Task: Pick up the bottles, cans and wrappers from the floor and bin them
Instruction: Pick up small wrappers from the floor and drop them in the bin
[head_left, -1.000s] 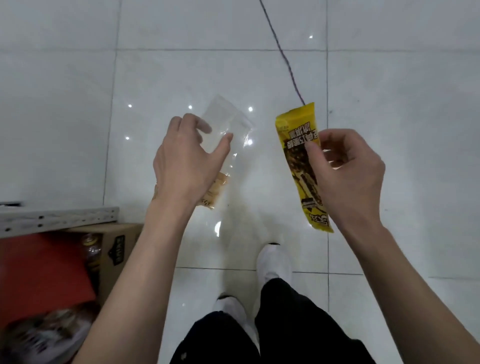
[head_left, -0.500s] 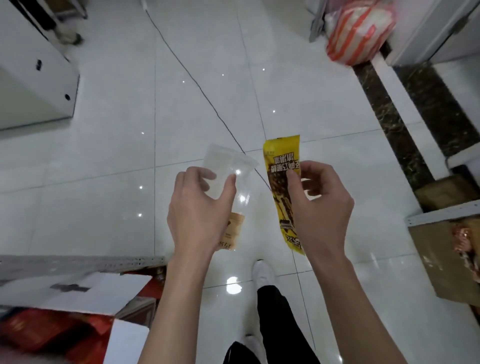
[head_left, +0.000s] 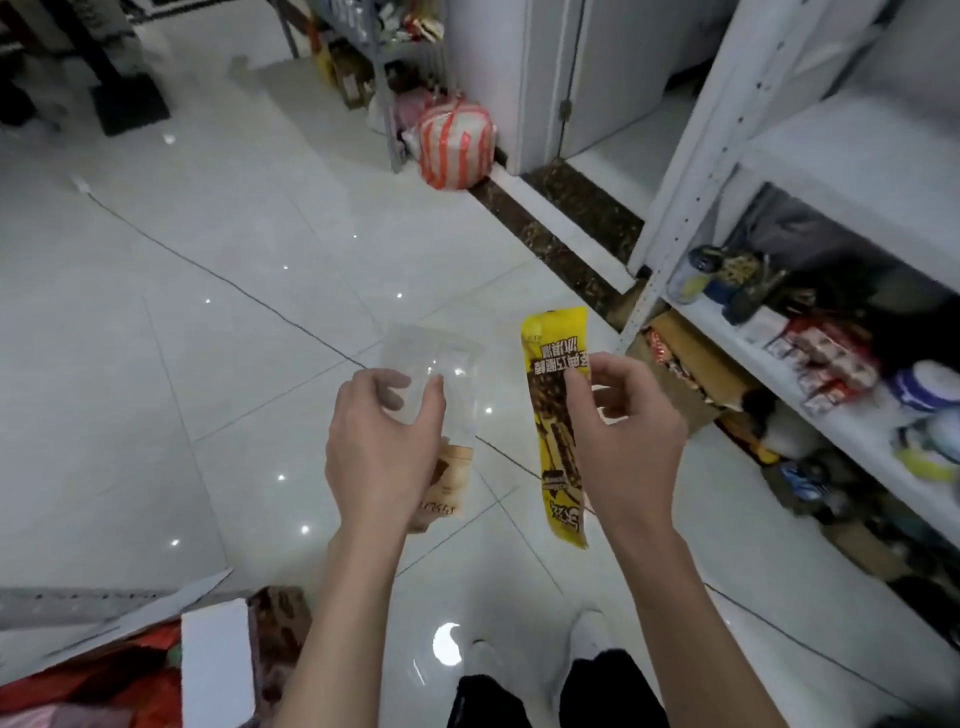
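White tiled floor (head_left: 182, 322); stocked white shelving (head_left: 691, 156) at our right; orange-striped sack (head_left: 454, 145) beyond. Our left hand (head_left: 379, 452) pinches a clear wrapper (head_left: 452, 374); our right hand (head_left: 623, 441), fingers curled, pinches a yellow wrapper (head_left: 548, 415), both held above the floor.

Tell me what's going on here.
A person stands on a white tiled floor with litter in both hands. The left hand pinches a clear plastic wrapper; the right hand pinches a yellow snack wrapper. Both wrappers are off the floor but not yet binned, and no bin is plainly in view.
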